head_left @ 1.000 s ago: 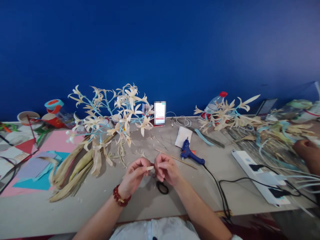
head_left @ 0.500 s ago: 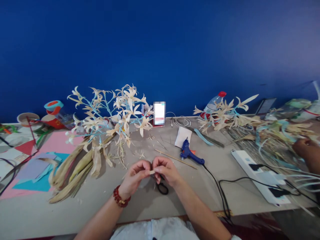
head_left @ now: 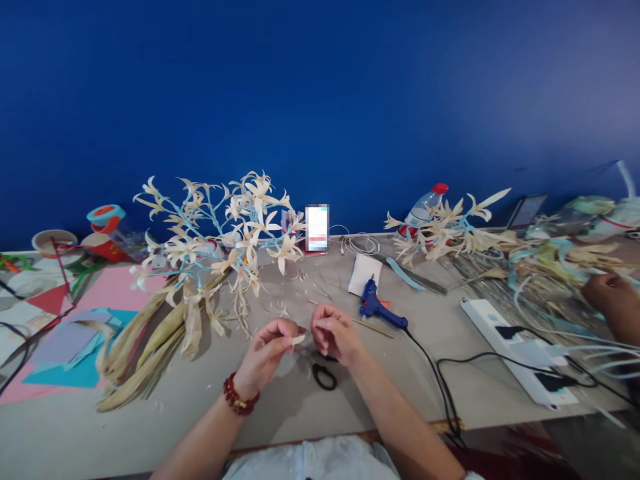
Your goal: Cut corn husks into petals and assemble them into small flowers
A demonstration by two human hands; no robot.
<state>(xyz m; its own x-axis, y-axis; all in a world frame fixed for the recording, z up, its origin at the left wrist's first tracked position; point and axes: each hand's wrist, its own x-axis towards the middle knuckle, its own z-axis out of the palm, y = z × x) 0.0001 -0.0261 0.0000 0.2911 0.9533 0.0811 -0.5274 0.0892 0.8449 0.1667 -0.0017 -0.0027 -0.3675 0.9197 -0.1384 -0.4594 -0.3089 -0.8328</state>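
My left hand (head_left: 266, 351), with a red bead bracelet on the wrist, pinches a small pale strip of husk (head_left: 299, 339) just above the table. My right hand (head_left: 336, 333) is curled closed a little to the right of the strip, a small gap between them; I cannot make out anything in it. Black-handled scissors (head_left: 324, 375) lie on the table under my hands. A spray of cream husk flowers on light blue stems (head_left: 225, 233) lies behind and to the left.
A blue glue gun (head_left: 379, 309) with its black cord, a thin wooden stick (head_left: 373, 327) and a white power strip (head_left: 517, 350) lie to the right. Another person's hand (head_left: 610, 297) works among husk flowers at far right. Coloured paper (head_left: 75, 333) covers the left end.
My hands were pressed together on the strip half a second ago; now the right hand has drawn slightly away and the strip stays in my left hand.
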